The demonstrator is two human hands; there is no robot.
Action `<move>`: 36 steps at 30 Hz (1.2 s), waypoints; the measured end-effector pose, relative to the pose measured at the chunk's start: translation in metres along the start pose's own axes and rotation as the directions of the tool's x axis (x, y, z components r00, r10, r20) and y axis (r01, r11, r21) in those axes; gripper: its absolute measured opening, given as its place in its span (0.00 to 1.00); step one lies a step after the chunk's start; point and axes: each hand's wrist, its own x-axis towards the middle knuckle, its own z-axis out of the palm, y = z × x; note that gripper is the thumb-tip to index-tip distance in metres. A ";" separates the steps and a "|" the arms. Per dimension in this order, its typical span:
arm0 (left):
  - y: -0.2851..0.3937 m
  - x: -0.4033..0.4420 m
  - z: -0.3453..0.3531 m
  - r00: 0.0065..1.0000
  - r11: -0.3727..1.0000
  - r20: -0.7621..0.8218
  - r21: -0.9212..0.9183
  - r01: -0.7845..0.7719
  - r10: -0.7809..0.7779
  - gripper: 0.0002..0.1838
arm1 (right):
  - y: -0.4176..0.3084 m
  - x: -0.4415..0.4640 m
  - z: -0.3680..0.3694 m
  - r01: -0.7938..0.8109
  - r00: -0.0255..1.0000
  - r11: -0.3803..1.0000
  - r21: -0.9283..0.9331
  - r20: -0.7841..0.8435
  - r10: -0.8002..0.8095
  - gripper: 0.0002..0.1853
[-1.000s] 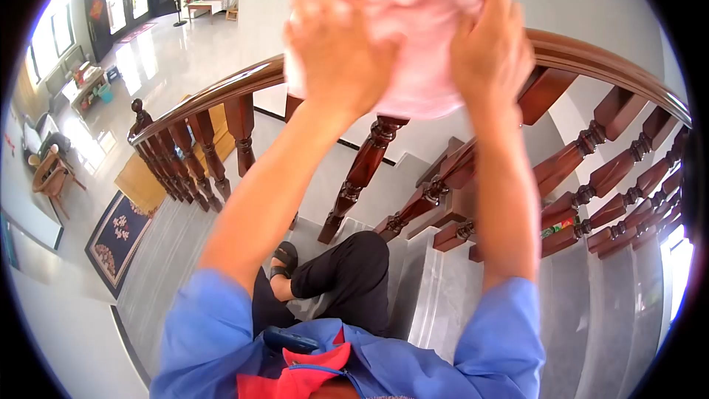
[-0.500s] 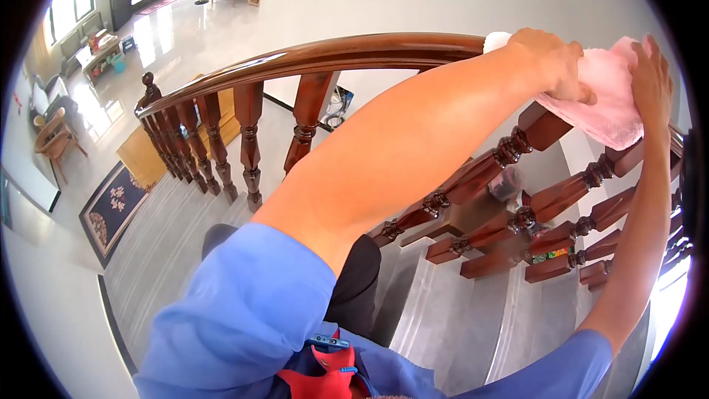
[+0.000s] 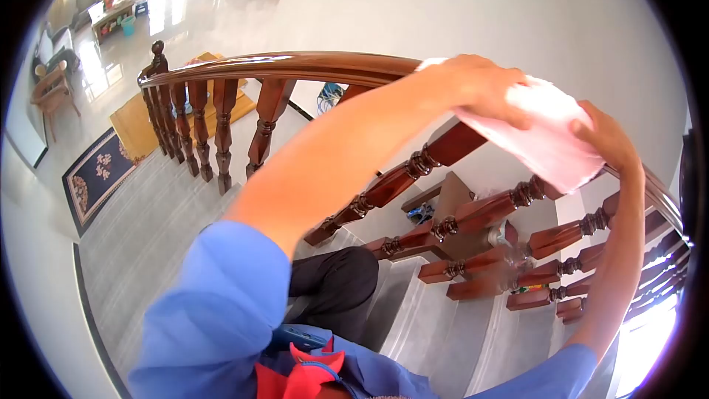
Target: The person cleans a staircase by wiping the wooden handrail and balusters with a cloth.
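A pink cloth (image 3: 543, 133) with white at its far edge is draped over the dark, glossy wooden handrail (image 3: 310, 65). My left hand (image 3: 487, 92) reaches across and is closed round the cloth on top of the rail, fingers curled over it. Farther right, my right hand (image 3: 613, 137) grips the cloth's other end with its fingers bent, the thumb side facing my left hand. The cloth's lower corner hangs down past the rail. The stretch of rail under it is hidden.
Turned wooden balusters (image 3: 480, 214) stand below the handrail. Grey stair steps (image 3: 436, 318) run down to the left, where a patterned dark rug (image 3: 100, 181) lies at the foot. Beyond are a chair (image 3: 55, 92), a low table (image 3: 112, 13) and a shiny floor.
In the picture, both hands and the cloth sit farther left and lower, as the railing has shifted too. My right hand has changed from raised fingers to bent ones on the cloth.
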 end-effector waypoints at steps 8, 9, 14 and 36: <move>-0.144 -0.110 -0.043 0.998 0.998 0.025 -0.027 0.056 -0.055 0.44 | -0.192 0.084 0.082 0.227 0.967 0.961 -0.159 0.158 -0.202 0.50; -0.176 -0.126 -0.048 0.997 0.991 0.027 -0.116 0.069 -0.066 0.40 | -0.215 0.096 0.094 0.281 0.953 0.946 -0.162 0.160 -0.256 0.50; -0.265 -0.213 -0.079 0.898 0.879 -0.026 -0.219 0.423 -0.438 0.32 | -0.329 0.143 0.158 0.398 0.914 0.907 -0.136 0.138 -0.381 0.47; -0.032 -0.065 0.049 0.580 1.000 -0.814 -0.019 -0.016 -0.007 0.16 | -0.126 -0.021 0.117 0.053 0.732 0.926 -0.374 -0.616 -0.290 0.21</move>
